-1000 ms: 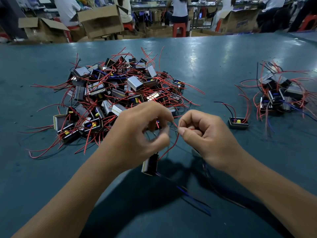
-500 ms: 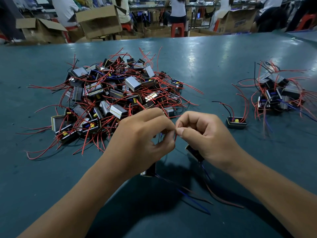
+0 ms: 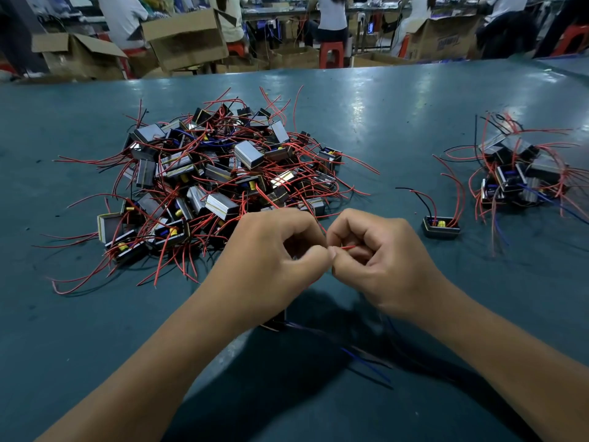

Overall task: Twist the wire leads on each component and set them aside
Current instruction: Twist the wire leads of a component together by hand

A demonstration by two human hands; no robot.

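Observation:
My left hand [image 3: 274,256] and my right hand [image 3: 379,256] meet thumb to thumb above the green table [image 3: 382,122]. Both pinch a thin red wire lead [image 3: 349,248] between thumb and forefinger. The component it belongs to hangs under my left hand, only its dark corner [image 3: 276,321] showing, with blue and dark leads [image 3: 366,362] trailing below. A big pile of small black and silver components with red leads [image 3: 216,177] lies behind my hands. A smaller pile [image 3: 522,173] sits at the right.
A single black component [image 3: 441,226] with red and black leads lies between my right hand and the smaller pile. Open cardboard boxes [image 3: 185,39], red stools and seated people line the far side beyond the table edge.
My hands have drawn together until the thumbs touch. The hanging component has slipped further out of sight beneath my left hand, and the red lead between the hands has shortened.

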